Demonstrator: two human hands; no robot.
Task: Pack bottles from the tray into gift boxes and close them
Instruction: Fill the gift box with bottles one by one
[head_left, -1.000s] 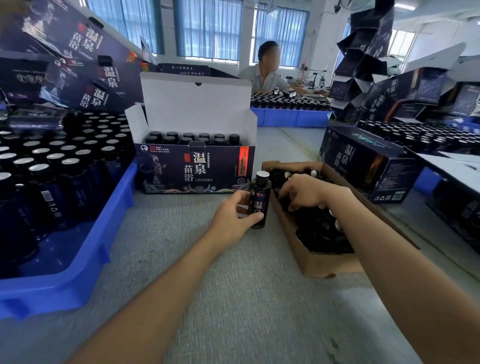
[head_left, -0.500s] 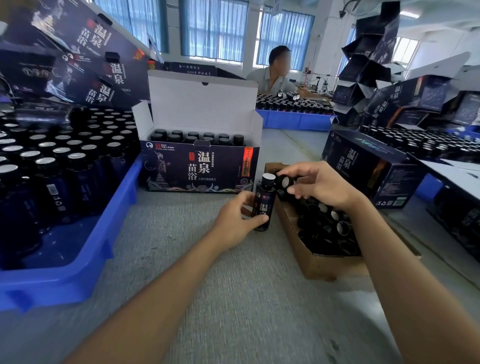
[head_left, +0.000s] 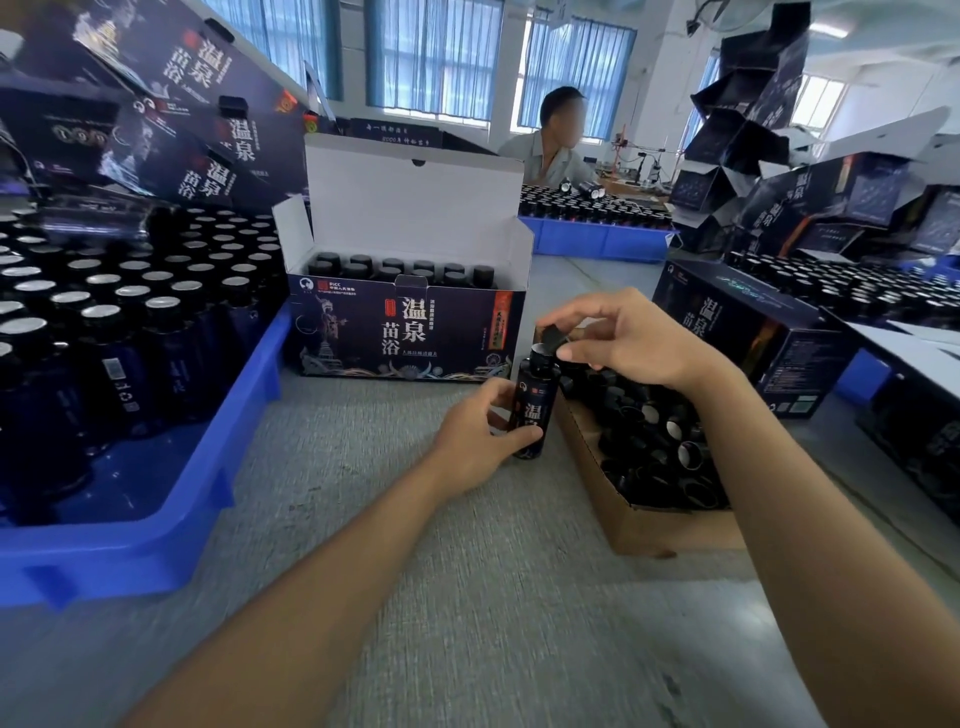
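Two hands are busy near the middle of the table; the left hand is wrapped around one standing bottle; the right hand pinches a black cap just over its top. The cap could go on crooked and fall; a hard push could tip the bottle. The open gift box waits at 11 o'clock from the bottle; the blue tray sits at 9 o'clock.

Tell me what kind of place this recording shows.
Most likely a packing workshop: blue trays crowded with dark bottles, stacks of printed gift boxes, and another worker seated at a bench behind.
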